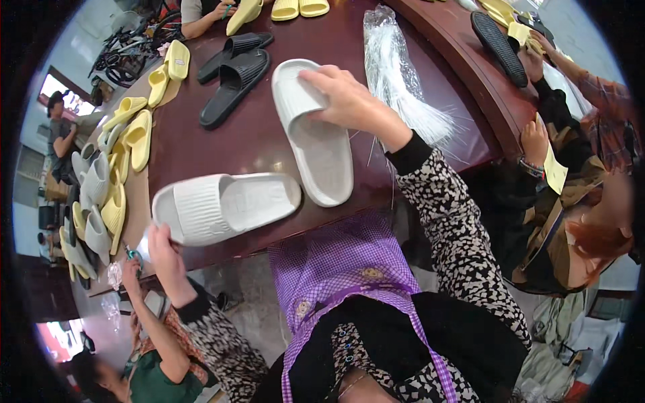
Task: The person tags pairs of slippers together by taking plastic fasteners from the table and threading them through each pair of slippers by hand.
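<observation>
Two white slides under our hands on the dark red table (pixel 269 134).

Our left hand (pixel 164 252) pinches the near-left slide (pixel 225 205) at its strap end by the table's near edge; our right hand (pixel 346 101) lies curled over the strap of the far-right slide (pixel 316 134). We judge both still in hand, neither yet among the yellow and grey slides (pixel 111 181) heaped left.
</observation>
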